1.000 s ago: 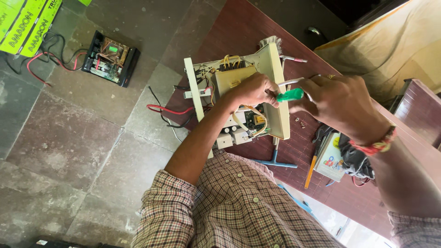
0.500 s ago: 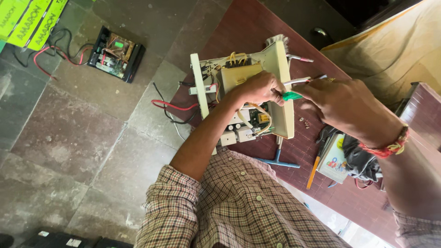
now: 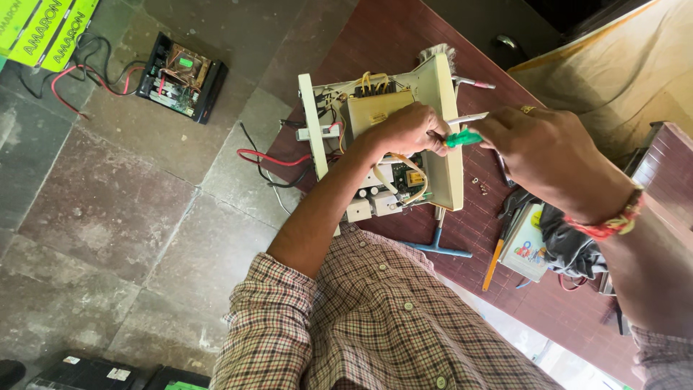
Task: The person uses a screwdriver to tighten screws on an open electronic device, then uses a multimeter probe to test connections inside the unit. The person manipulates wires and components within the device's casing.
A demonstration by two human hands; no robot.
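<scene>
At the frame's centre, the left hand grips the cream case of an opened power unit. Right of it, the right hand is closed around a green-handled screwdriver.

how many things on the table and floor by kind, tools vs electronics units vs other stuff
Tools: 3 – green-handled screwdriver in the hands, blue T-handle wrench, orange-handled tool
Open electronics units: 2 – cream unit on the table, black unit on the floor
Small boxes: 1 – white box
Dark cloths: 1 – cloth
Total: 7
</scene>
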